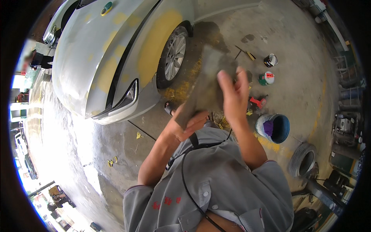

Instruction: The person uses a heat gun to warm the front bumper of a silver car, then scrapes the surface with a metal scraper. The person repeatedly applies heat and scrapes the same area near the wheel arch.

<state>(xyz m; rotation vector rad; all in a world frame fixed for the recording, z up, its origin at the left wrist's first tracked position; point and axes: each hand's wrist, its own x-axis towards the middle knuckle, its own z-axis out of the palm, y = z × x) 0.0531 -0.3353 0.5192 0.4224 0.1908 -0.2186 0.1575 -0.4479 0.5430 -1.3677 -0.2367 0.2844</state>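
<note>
A dark grey-brown sheet that looks like sandpaper (206, 91) is held up in front of my body, smeared by motion. My left hand (187, 125) is closed on its lower end, fingers curled round the edge. At its upper right edge, my right hand (234, 92) has the thumb on one side and the fingers on the other, seemingly gripping it; blur hides the exact contact. Beyond the hands stands a silver-white car with a front wheel (176, 54). Yellowish filler patches (160, 36) cover its fender and hood (83, 58).
To the right stand a bucket (279, 129) with a purple cloth (267, 127), two cans (266, 78) (271, 60), a red tool (258, 102) and a flat yellow-and-black tool (251, 56). A tire (302, 159) lies farther right. A green-and-yellow object (106, 8) rests on the hood. Another person (41, 60) is at far left.
</note>
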